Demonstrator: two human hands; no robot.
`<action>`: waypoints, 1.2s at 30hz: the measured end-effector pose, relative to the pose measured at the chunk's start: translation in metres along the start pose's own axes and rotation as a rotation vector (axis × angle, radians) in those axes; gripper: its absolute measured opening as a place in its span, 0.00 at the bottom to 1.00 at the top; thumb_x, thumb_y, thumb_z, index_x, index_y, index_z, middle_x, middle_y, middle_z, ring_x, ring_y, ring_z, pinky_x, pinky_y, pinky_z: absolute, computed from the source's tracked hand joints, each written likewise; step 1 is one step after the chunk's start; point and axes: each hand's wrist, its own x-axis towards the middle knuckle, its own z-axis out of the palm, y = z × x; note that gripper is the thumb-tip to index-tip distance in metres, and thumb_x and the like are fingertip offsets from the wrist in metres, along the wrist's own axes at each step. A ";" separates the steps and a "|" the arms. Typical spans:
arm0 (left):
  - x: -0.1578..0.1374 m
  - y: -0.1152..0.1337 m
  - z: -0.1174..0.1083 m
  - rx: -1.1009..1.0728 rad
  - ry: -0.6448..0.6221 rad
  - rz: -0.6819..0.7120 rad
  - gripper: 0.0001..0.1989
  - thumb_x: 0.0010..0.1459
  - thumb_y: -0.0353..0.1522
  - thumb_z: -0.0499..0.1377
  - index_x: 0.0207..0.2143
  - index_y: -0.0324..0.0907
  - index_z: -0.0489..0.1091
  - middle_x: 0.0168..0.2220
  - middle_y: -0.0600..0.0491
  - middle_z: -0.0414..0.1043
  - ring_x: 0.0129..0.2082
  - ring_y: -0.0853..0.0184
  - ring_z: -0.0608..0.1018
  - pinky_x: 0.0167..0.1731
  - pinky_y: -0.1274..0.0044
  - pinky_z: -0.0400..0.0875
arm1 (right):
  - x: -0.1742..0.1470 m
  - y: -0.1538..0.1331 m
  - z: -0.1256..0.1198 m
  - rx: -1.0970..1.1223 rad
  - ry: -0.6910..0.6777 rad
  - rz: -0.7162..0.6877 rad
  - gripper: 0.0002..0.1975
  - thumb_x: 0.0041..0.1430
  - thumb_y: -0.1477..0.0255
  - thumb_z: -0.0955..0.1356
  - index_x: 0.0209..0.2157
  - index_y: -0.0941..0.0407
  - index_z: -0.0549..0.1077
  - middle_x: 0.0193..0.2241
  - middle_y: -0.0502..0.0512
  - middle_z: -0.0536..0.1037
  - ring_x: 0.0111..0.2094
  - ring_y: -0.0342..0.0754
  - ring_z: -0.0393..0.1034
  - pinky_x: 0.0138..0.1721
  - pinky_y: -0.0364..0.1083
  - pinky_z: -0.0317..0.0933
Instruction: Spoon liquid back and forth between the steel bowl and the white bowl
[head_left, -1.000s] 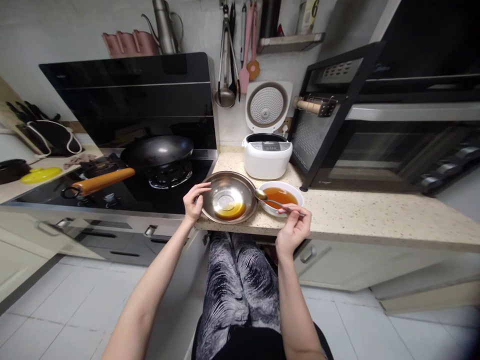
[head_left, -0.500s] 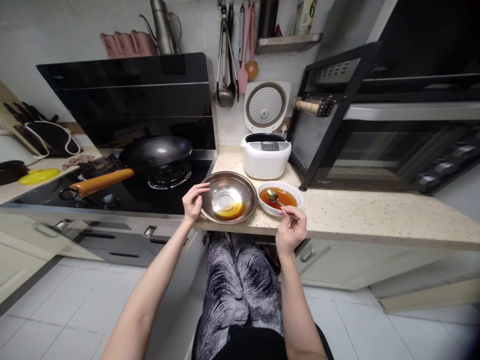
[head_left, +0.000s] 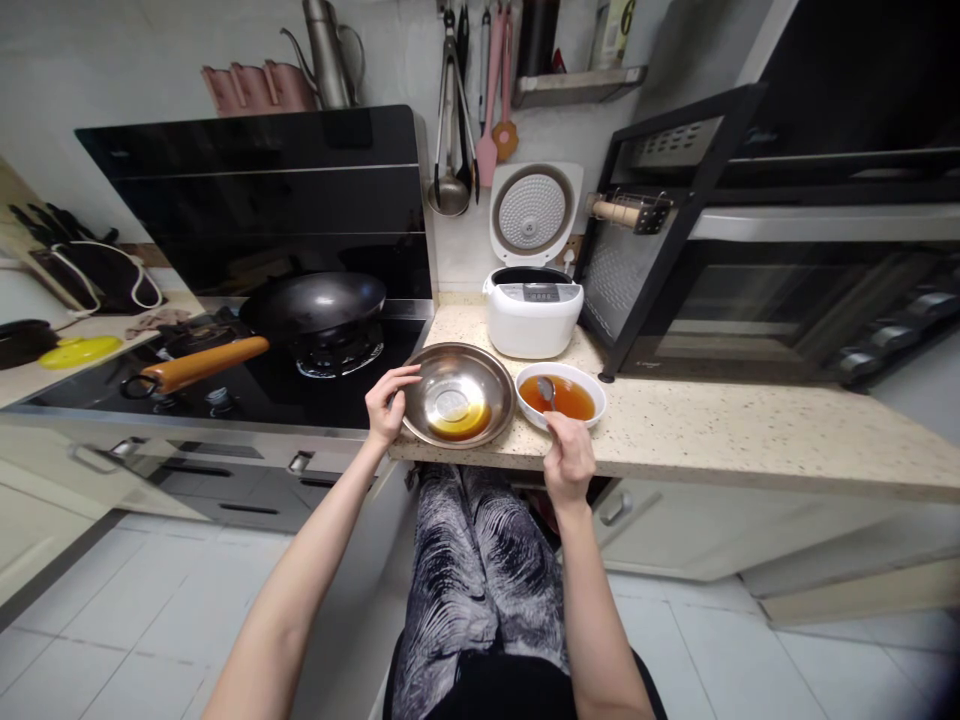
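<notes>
My left hand (head_left: 388,402) grips the left rim of a shallow stainless steel bowl (head_left: 491,375), thumb and fingers at its edge. A small pool of yellow-brown liquid (head_left: 466,420) lies in its front part. To its right stands a white bowl (head_left: 596,412) of orange-brown liquid (head_left: 574,400). Closed around the handle of a metal spoon (head_left: 547,387), my right hand (head_left: 570,455) is at the front rim of the white bowl. The spoon's head is over the left part of the liquid; whether it dips in I cannot tell.
Behind the bowls stands a white rice cooker (head_left: 534,320) with its lid up. A wok (head_left: 315,302) with a wooden handle (head_left: 206,365) sits on the stove at left. A black oven (head_left: 795,310) stands at right. Tongs and a ladle (head_left: 450,195) hang on the wall.
My right hand has moved left with the spoon, and the spoon has turned to point more straight away from me. My left hand and both bowls have stayed in place.
</notes>
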 end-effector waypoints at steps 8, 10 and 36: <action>0.001 0.000 0.001 -0.002 -0.001 -0.001 0.17 0.68 0.40 0.54 0.42 0.42 0.81 0.49 0.43 0.82 0.48 0.54 0.82 0.48 0.62 0.76 | 0.005 -0.007 0.003 0.063 0.178 0.119 0.11 0.67 0.80 0.65 0.45 0.52 0.74 0.38 0.55 0.82 0.40 0.50 0.80 0.43 0.53 0.76; 0.001 0.001 0.000 0.008 0.000 -0.007 0.17 0.68 0.41 0.54 0.41 0.42 0.80 0.48 0.43 0.82 0.48 0.54 0.83 0.48 0.62 0.77 | 0.008 -0.017 0.004 0.133 0.263 0.248 0.06 0.68 0.77 0.66 0.42 0.52 0.72 0.36 0.54 0.81 0.39 0.49 0.79 0.42 0.52 0.76; -0.002 -0.001 -0.001 0.032 -0.008 0.014 0.18 0.68 0.41 0.53 0.42 0.42 0.80 0.50 0.43 0.81 0.49 0.54 0.82 0.49 0.61 0.77 | 0.002 -0.036 0.022 0.537 -0.150 0.583 0.09 0.73 0.66 0.62 0.40 0.53 0.72 0.36 0.53 0.80 0.30 0.43 0.72 0.35 0.44 0.69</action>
